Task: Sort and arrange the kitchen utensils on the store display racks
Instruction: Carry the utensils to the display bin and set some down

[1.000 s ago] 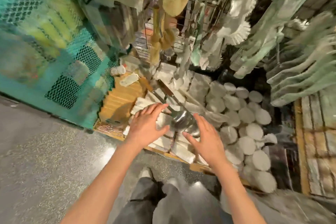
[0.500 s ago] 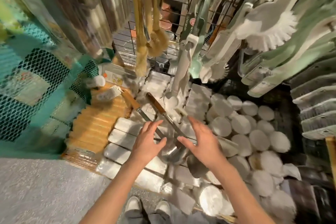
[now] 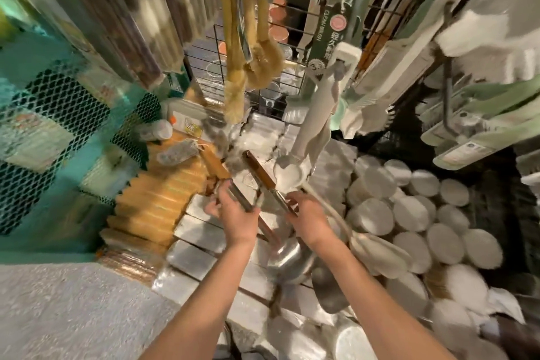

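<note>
- A dark green cardboard hang tag (image 3: pixel 331 35) on a white long-handled brush hanging from the wire rack reads "CLEAN BRUSH" in pale letters running down its left edge.
- The same tag carries a round pink seal near its top and some white East Asian characters below it, too blurred to make out.
- Lower on the tag sits a toothed round badge with a large "3" in it.
- Other labels around the display are too smeared to read.
</note>
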{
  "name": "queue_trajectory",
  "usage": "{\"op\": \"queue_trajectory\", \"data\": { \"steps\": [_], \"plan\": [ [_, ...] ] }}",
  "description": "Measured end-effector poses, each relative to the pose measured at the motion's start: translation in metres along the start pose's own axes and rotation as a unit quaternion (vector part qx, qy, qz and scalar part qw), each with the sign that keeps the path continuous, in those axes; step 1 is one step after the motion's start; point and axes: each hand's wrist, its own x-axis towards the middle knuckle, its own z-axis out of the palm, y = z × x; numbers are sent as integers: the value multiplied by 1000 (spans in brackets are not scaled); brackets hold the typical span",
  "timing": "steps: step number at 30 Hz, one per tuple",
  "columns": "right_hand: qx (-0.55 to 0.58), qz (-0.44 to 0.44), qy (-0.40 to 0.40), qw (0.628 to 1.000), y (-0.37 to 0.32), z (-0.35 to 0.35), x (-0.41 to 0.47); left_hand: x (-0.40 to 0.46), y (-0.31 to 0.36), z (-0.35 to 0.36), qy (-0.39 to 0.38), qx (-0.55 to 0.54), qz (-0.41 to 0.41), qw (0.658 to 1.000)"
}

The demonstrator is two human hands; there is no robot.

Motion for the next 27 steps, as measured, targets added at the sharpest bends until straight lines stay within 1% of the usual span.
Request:
{"op": "queue_trajectory", "data": {
  "steps": [2,5,6,8,10,13,17,19,22,24,27],
  "plan": [
    [3,21,-6,1000,1,1,5,1,-1,-2,5,-77,-66,995],
    [22,59,-26,998,2,0,10,-4,-10,-8,-5,-153,-106,983],
    [28,61,-31,997,3,0,11,-6,-13,-10,-19,-183,-118,976],
    [5,48,-48,998,1,0,10,-13,-18,-17,-60,-251,-139,956],
    [-22,32,-58,998,-1,0,6,-20,-23,-23,-94,-286,-151,942],
    [9,16,-55,998,-3,-5,-4,-28,-30,-28,-116,-282,-177,936],
    [115,-12,-44,992,-2,-16,-21,-32,-29,-31,-140,-287,-204,925],
    [200,-8,-48,979,-4,-19,-32,-35,-28,-29,-161,-269,-190,930],
    [326,1,-64,943,-11,-16,-45,-45,-25,-25,-193,-260,-155,933],
    [364,-4,-64,929,-17,-11,-49,-50,-21,-23,-212,-265,-134,931],
    [370,-22,-50,928,-21,-4,-53,-54,-16,-21,-207,-238,-122,941]
  ]
}}
